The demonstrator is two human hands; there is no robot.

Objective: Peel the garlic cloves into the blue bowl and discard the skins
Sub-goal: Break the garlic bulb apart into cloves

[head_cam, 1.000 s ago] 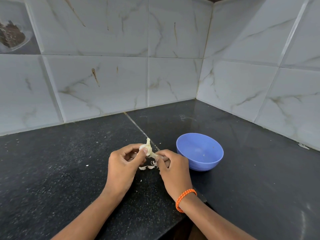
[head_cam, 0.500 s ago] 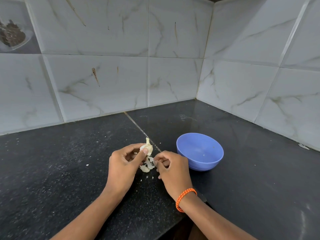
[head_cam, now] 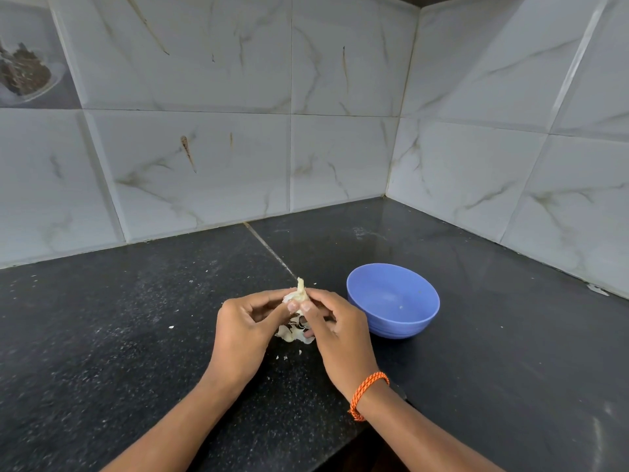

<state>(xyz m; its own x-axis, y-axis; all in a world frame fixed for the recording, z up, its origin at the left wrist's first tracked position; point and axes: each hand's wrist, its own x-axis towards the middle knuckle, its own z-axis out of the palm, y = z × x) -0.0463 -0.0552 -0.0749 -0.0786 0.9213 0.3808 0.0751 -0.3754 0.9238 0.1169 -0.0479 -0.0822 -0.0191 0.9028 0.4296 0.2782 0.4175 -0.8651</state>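
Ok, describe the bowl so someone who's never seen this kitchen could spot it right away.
Start at the black counter where the two tiled walls meet in a corner. The bowl sits on it just right of the right hand, short of the corner. It is the only blue thing there, round and smooth, nearly empty, unlike the pale garlic and skins beside it.

a black speckled stone countertop point(head_cam: 119, 335), seamed diagonally near its middle, carries a blue bowl point(head_cam: 393, 301) right of centre, a small heap of garlic skins point(head_cam: 293, 332) and scattered pale flecks point(head_cam: 171, 327).
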